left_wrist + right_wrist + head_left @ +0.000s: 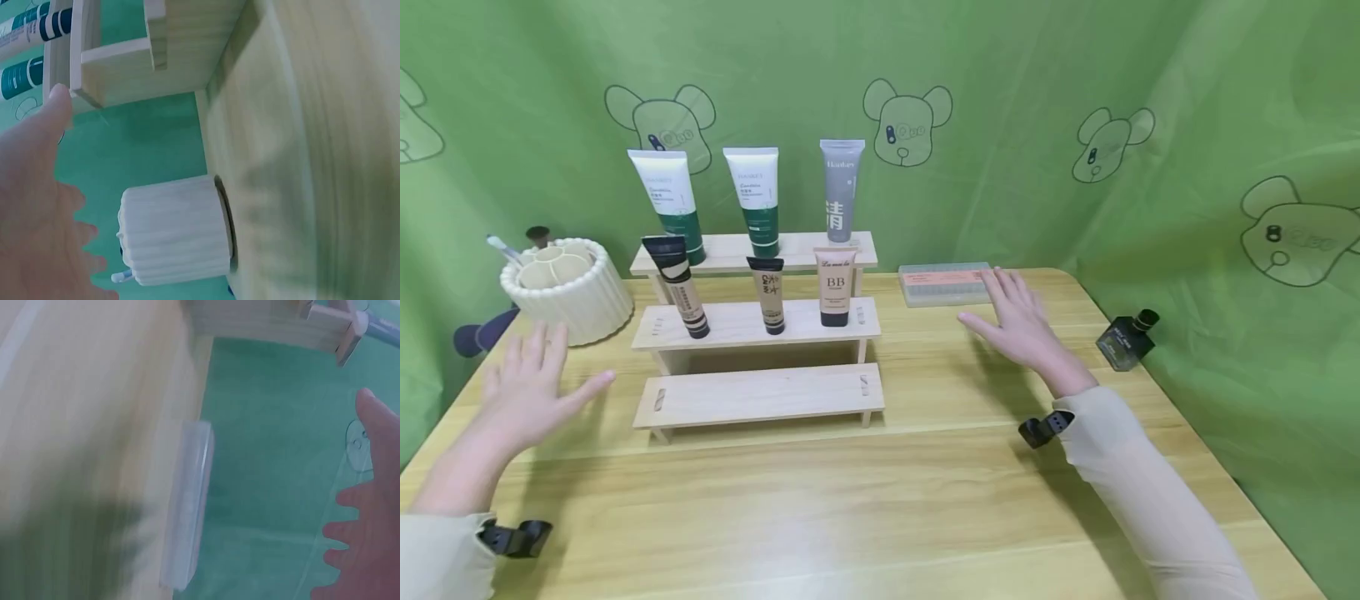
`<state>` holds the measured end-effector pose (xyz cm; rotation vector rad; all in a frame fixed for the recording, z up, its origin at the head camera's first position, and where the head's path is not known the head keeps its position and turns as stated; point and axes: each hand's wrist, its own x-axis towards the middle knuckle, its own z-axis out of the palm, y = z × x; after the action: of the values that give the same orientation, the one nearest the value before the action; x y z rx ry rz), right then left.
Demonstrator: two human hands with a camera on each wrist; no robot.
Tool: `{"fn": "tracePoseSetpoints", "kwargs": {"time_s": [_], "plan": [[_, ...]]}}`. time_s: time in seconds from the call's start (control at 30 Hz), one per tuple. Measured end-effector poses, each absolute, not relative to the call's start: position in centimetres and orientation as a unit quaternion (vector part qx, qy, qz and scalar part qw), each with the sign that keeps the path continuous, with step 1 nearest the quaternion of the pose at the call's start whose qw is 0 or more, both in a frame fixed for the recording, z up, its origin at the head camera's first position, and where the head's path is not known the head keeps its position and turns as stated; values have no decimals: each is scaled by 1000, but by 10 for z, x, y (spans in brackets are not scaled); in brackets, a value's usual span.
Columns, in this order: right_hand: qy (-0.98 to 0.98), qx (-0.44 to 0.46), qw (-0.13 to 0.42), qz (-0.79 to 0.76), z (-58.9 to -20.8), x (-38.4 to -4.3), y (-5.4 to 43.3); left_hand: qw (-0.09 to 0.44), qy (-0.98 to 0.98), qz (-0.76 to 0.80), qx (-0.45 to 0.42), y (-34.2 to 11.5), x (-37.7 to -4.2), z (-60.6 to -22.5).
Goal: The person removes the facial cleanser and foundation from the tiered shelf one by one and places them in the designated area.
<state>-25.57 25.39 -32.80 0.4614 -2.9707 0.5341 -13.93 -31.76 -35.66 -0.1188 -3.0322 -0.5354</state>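
Observation:
Above the table's left side my left hand (527,408) hovers with fingers spread, holding nothing. Closest to it is a white ribbed brush holder (610,304), which also shows in the left wrist view. My right hand (1018,325) is held out over the right side, fingers extended, near a flat clear box with a pink label (936,277). Between the hands stands a three-step wooden rack (760,396). Its top step bears two white-and-green tubes (756,196) and a grey tube (841,187). On the middle step are a dark-capped tube (681,287), a smaller tube (770,302) and a pink BB cream tube (836,283).
A dark square perfume bottle (1123,343) is near the table's right edge. Behind the holder at the left edge lies a dark purple object (482,333). Green curtains (1000,100) with bear-head drawings surround the wooden table (820,508).

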Motion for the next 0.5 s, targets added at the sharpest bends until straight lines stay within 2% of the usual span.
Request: {"fn": "tracePoseSetpoints", "kwargs": {"time_s": [0.3,0.5], "plan": [[-942,216,82,245,-323,-255,228,39,-977,-196,-72,-305,-135,-363],[-917,232,57,320,-317,-248,207,52,-972,-206,-96,-299,-136,-368]]}}
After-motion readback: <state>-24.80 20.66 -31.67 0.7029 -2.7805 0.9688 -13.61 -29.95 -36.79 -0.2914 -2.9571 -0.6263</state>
